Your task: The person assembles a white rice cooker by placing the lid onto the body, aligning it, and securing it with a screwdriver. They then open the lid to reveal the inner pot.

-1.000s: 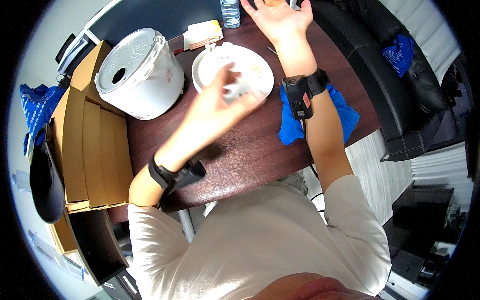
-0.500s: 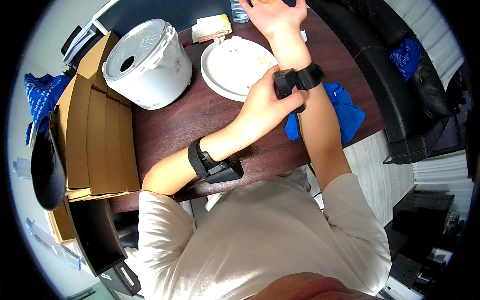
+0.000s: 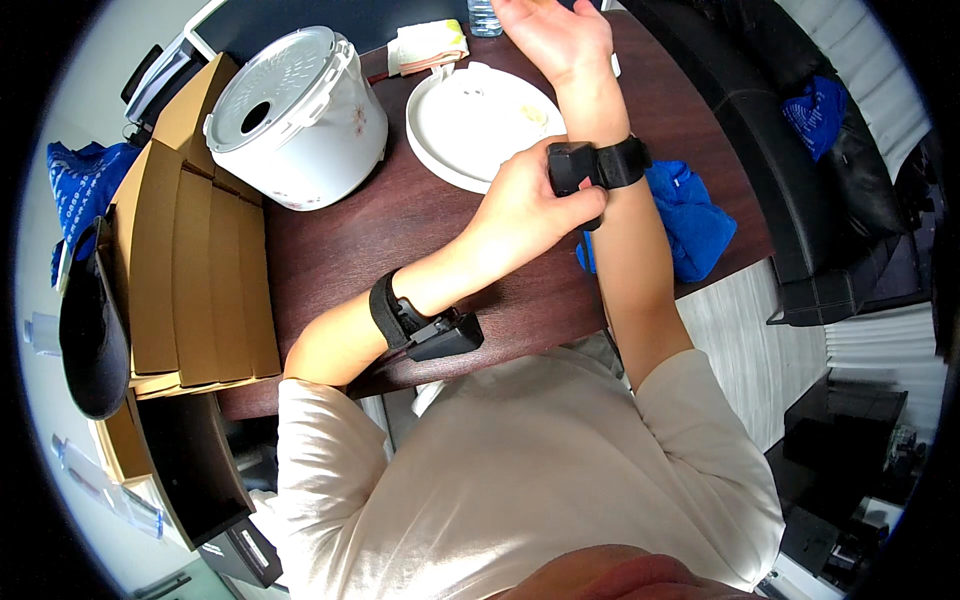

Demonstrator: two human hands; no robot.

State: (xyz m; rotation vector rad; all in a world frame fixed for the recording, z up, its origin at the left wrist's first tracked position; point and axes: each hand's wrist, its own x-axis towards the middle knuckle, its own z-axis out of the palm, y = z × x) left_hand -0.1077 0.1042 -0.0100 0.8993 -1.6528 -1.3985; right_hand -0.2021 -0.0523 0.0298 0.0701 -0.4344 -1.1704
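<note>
My left hand is closed around a small black box worn on my right wrist, its thumb along the near side. A black strap holds that box on. My right hand is held palm up with fingers apart at the far edge of the table, with nothing visible in it; its fingertips are cut off by the frame. A second black box is strapped to my left forearm. Just left of my right forearm lies a round white lid-like piece with a yellowish spot.
A white rice cooker stands at the back left beside brown cardboard boxes. Beyond the white piece are a folded cloth and a clear bottle. A blue cloth lies partly under my right forearm. A black sofa stands right.
My right hand has come slightly nearer, and its forearm has shifted a little. My left hand keeps its hold on the black box at the wrist.
</note>
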